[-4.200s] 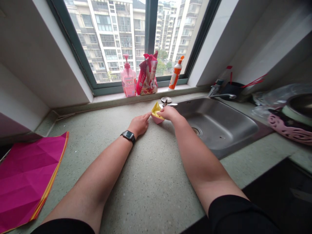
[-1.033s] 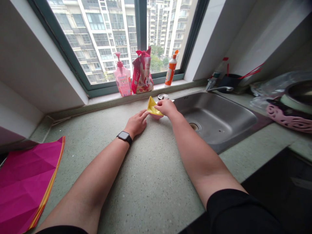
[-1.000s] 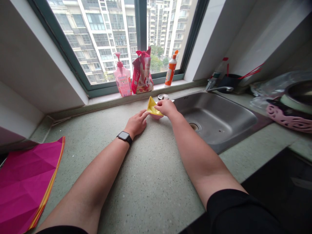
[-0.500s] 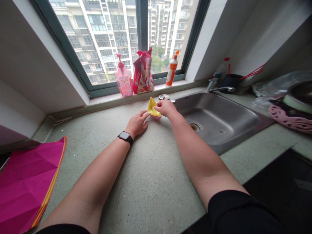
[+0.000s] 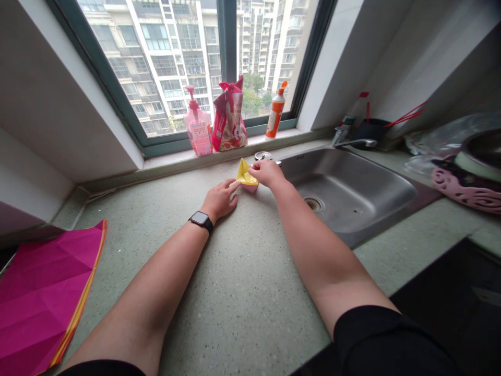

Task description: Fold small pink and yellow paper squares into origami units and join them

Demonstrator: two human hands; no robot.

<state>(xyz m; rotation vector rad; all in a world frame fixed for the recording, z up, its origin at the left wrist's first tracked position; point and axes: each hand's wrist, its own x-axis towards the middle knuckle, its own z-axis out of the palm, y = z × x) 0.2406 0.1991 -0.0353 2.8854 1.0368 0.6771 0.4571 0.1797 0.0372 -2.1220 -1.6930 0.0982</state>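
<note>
A small folded paper piece (image 5: 245, 177), yellow on top and pink below, sits on the speckled green counter (image 5: 235, 282) near the sink's left edge. My right hand (image 5: 267, 173) pinches its right side with closed fingers. My left hand (image 5: 220, 198), with a black watch on the wrist, rests on the counter just left of the paper, fingers together and the index fingertip touching the paper's left corner.
A steel sink (image 5: 344, 188) with a tap lies to the right. On the sill stand a pink pump bottle (image 5: 196, 125), a red pouch (image 5: 230, 117) and an orange bottle (image 5: 275, 112). Creased magenta paper sheets (image 5: 43, 297) lie at the left; pink dishware (image 5: 465, 188) at the right.
Both hands have stayed on the folded paper. The paper now sits slightly lower and flatter under my right fingers; the view has shifted a little.
</note>
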